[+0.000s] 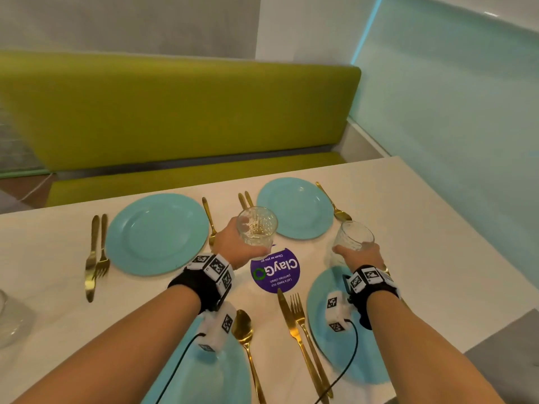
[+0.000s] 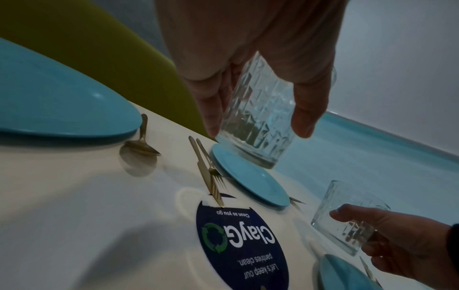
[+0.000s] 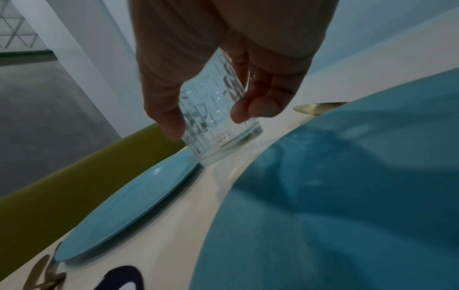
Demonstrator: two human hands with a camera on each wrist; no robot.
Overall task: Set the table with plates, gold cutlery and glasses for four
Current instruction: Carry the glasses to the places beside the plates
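Two cut-pattern tumblers are in play, one in each of the hands: the left hand [image 1: 237,247] wraps thumb and fingers round the left glass [image 1: 256,228], carried clear of the counter [image 1: 437,243] above the purple round sticker [image 1: 275,271] in its middle, while the right hand [image 1: 360,255] grips the right glass [image 1: 353,243] low, just beside the near-right plate [image 1: 326,339] and short of the far-right plate [image 1: 294,208]. Whether the right glass already touches the counter cannot be told. Four turquoise plates with gold cutlery already lie along the near and far edges, and another glass [image 1: 11,316] shows at the left edge. To do this step well, I judge each glass should go down upright on bare counter between plate rim and cutlery, not on the far spoon [image 1: 332,204] or knife tips. Lower straight, let the base sit flat, then loosen the fingers without dragging.
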